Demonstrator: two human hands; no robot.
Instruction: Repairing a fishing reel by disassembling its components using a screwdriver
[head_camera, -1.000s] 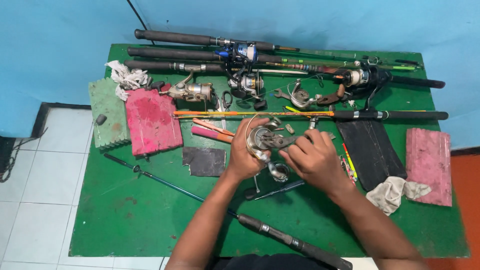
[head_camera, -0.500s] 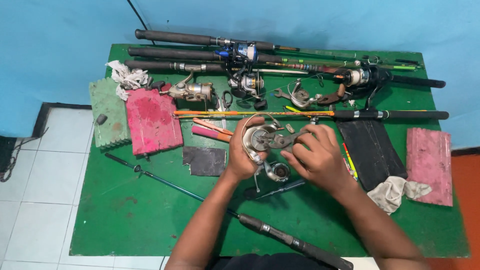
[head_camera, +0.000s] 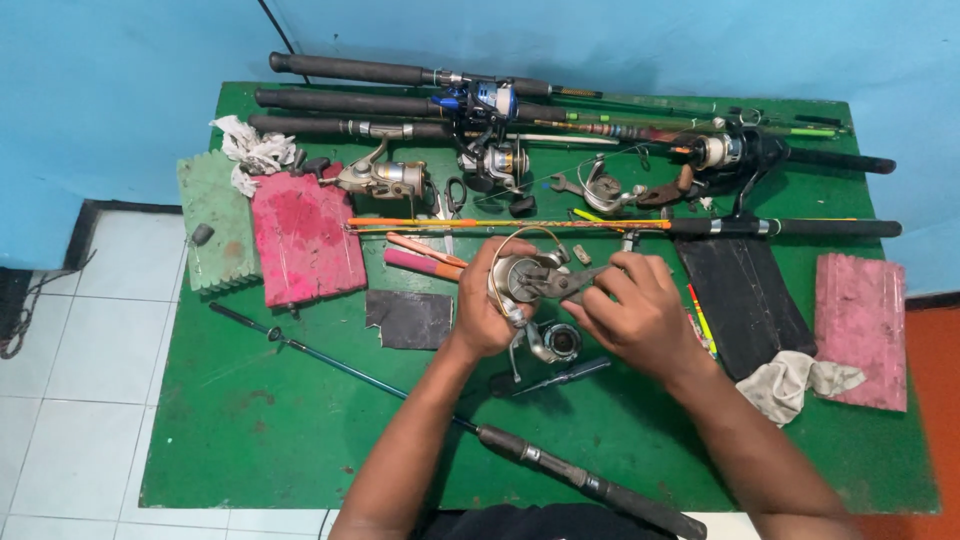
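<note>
Taking the silver spinning reel (head_camera: 525, 278) as the marker: nearest the person, a dark fishing rod (head_camera: 450, 420) runs slantwise across the green table (head_camera: 250, 430), its thick grip toward the near right edge. Just under the reel lie a loose spool (head_camera: 558, 340) and a dark-handled screwdriver (head_camera: 560, 377). The reel itself is held up above the middle of the table. The left hand (head_camera: 485, 310) is wrapped closed around its left side; the right hand (head_camera: 640, 315) has its fingers curled on a pair of pliers (head_camera: 570, 282) whose nose meets the reel's right side. The reel's face is turned up at the camera, its foot hanging down toward the spool; the pliers lie left to right. Left of the reel sit a black patch (head_camera: 410, 318), a pink foam block (head_camera: 305, 240) and a green one (head_camera: 210, 225). Right of it are a black mat (head_camera: 745, 295), a rag (head_camera: 795, 382) and another pink block (head_camera: 862, 325). Beyond it several rods with reels (head_camera: 500, 130) lie side by side, running left to right.
</note>
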